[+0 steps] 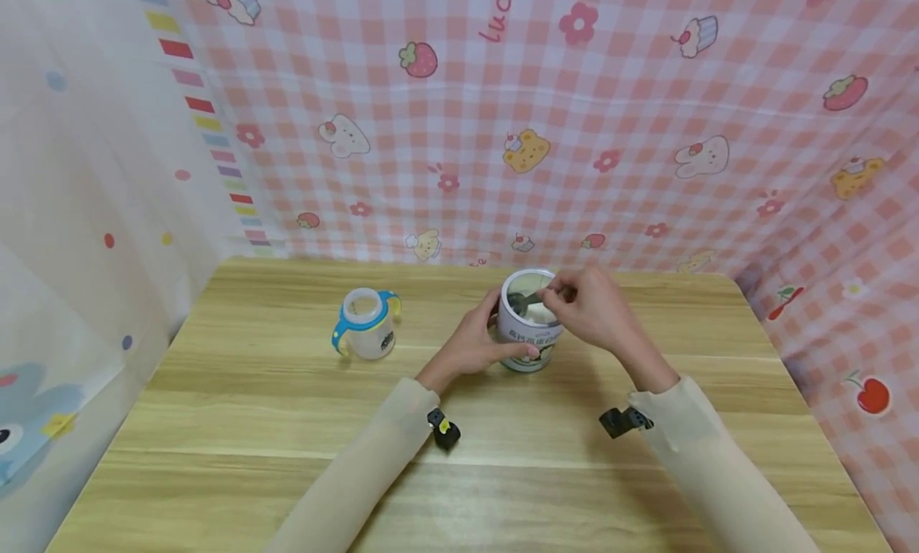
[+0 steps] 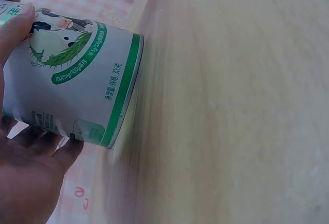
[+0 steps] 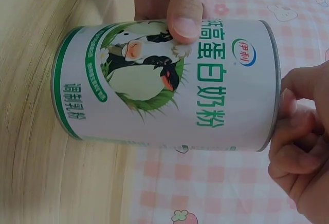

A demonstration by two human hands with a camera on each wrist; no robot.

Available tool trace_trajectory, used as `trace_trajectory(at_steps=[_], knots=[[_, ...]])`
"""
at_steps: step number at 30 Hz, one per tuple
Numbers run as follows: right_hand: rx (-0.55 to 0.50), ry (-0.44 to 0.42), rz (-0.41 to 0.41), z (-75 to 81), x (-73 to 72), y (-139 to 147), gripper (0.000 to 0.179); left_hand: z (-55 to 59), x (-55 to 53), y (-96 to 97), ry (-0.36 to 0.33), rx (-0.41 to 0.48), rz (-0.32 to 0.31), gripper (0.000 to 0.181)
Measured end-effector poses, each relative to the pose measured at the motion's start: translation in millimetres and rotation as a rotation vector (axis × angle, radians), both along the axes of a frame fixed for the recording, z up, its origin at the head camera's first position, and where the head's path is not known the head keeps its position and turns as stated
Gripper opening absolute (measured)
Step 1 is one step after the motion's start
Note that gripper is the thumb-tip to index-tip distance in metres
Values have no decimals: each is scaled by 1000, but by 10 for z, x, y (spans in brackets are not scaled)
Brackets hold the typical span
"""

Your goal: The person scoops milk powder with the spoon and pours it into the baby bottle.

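A white tin of milk powder (image 1: 527, 341) with a green band and a cow picture stands on the wooden table, its top uncovered. My left hand (image 1: 470, 341) grips the tin from the left, thumb across the front; in the left wrist view the other fingers curl round the far side. At the tin's mouth, my right hand (image 1: 592, 307) pinches the handle of a dark scoop (image 1: 518, 302), whose head is inside the tin over pale powder. In the right wrist view, the curled right fingers (image 3: 295, 157) are right at the tin's rim, and the scoop is hidden.
To the left of the tin stands a clear sippy cup (image 1: 373, 343) with a blue collar and two blue-and-yellow handles, its top uncovered. A pink checked cloth (image 1: 467, 210) hangs behind the wooden table (image 1: 287, 457), and a pale dotted cloth (image 1: 79, 178) hangs at the left.
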State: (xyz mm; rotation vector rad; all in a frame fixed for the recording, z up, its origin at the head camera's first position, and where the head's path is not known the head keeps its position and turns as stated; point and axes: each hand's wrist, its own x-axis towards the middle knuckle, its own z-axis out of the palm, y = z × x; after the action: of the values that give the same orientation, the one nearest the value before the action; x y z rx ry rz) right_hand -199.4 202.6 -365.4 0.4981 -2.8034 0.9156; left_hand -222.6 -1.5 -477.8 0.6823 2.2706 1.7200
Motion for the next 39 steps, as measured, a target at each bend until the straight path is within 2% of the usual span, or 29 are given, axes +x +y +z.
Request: trace_trajectory(at_steps=[8,17,21,29,39], knots=[[-42,199,84,-24,43,85,15,4,3,4,2,-1,6,103],[39,409,129,-63,72,207,6,-32,-2,9,2,-9,9,103],[88,468,153,-60,71,248,5,-36,-7,2,5,-8,2,104],[146,461,193,-54,80,283,6,-29,-6,4,-5,-10,-1,104],[101,381,222,-60,102,288,7,-44,-12,2,-1,-1,-3,103]])
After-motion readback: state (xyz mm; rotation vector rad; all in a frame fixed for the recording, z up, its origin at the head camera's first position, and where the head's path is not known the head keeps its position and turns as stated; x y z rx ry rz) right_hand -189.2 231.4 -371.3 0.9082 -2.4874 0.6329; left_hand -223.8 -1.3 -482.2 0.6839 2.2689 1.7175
